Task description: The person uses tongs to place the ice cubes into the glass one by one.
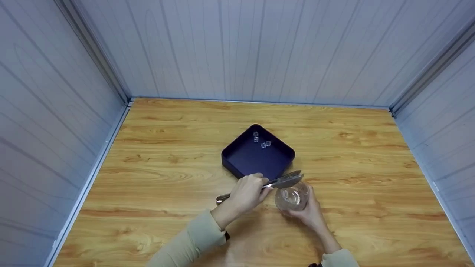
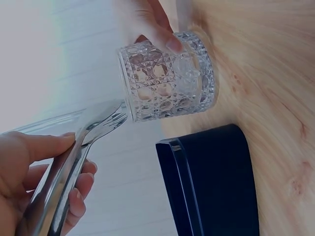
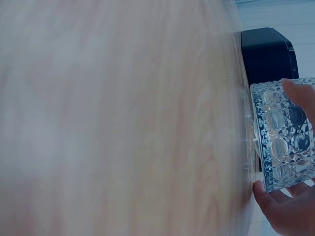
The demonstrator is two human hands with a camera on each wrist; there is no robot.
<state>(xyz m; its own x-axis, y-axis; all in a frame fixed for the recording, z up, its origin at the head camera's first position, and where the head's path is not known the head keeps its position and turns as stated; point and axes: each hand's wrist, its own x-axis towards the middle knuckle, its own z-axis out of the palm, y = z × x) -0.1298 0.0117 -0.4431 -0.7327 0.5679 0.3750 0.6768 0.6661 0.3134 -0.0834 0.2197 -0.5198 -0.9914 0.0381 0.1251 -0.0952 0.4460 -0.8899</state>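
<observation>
My left hand grips metal serving tongs, one tip spoon-like and the other forked. The tong tips are at the rim of a clear cut-glass tumbler. My right hand holds this tumbler around its side, fingers and thumb on opposite sides in the right wrist view. Something clear shows inside near its base, too unclear to tell what. Just beyond both hands lies a dark navy square tray. Several small clear cubes lie toward its far corner.
A wood-grain table carries everything. Pale panels enclose it at the back and along the left and right sides. The tray's raised wall stands close to the tumbler.
</observation>
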